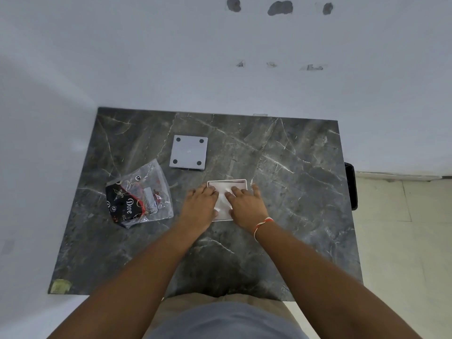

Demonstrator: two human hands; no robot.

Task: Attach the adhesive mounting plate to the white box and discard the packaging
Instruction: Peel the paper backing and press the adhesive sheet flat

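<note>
Both hands, left hand (200, 204) and right hand (245, 204), lie flat with fingers spread, gripping nothing, on the white box (227, 185) near the table's (293, 216) middle, apparently pressing adhesive firm, while the plastic packaging (140, 194) waits near the left edge

light: soft, even, cool — faint shadows | focus: slightly soft | edges: wide-angle bowing

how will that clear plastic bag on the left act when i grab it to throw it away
The plastic bag looks thin and crinkled, so it will probably flop and crumple rather than hold its shape. Something dark and printed sits inside, so it may sag toward that end. It lies flat on the table, so it should not roll.
</note>
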